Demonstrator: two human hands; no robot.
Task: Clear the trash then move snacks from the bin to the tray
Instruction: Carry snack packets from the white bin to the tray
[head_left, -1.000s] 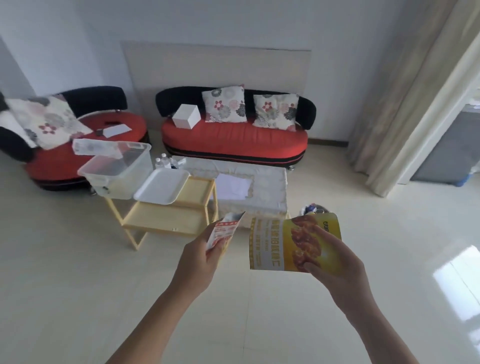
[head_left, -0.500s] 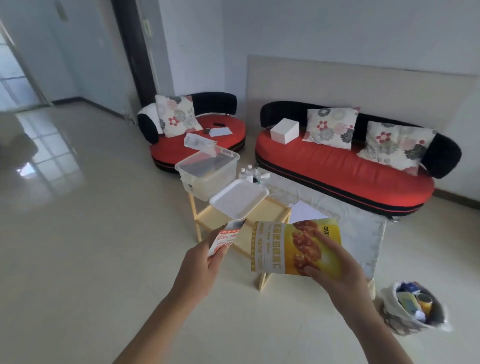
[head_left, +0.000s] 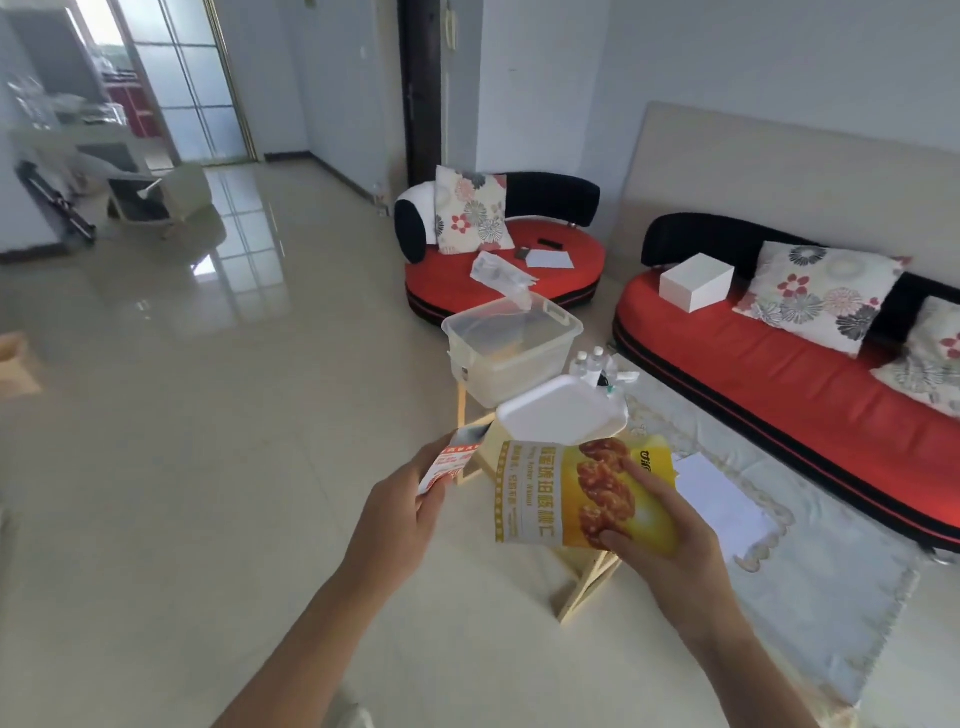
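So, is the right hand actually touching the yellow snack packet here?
Touching. The head view shows the right hand pinching the yellow snack packet, with fingers lying on its printed front.

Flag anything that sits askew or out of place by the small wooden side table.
The white foam tray sits turned at an angle on the pale wooden table, seemingly overhanging its edge. A crumpled clear plastic bag sticks up at the rim of the clear plastic bin. Nothing looks spilled.
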